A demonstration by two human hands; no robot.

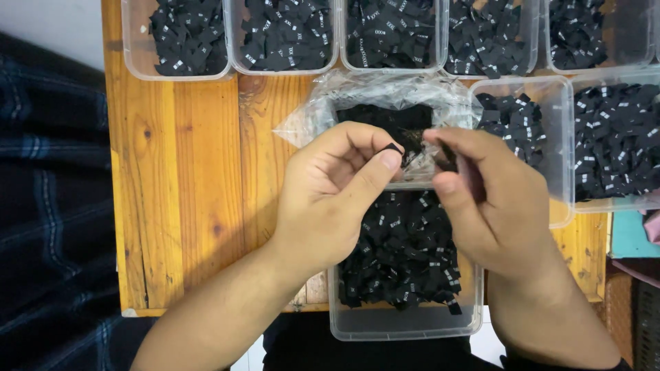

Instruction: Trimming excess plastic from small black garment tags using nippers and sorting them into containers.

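My left hand pinches a small black fabric label between thumb and forefinger. My right hand is close beside it, fingers curled on more small black labels that are mostly hidden. Both hands hover over a clear plastic tub filled with black labels bearing white marks. Just behind the hands lies a crumpled clear plastic bag with a dark bundle of labels inside.
A wooden table carries a row of clear tubs of black labels along the far edge, and more tubs on the right. Dark plaid cloth lies left of the table.
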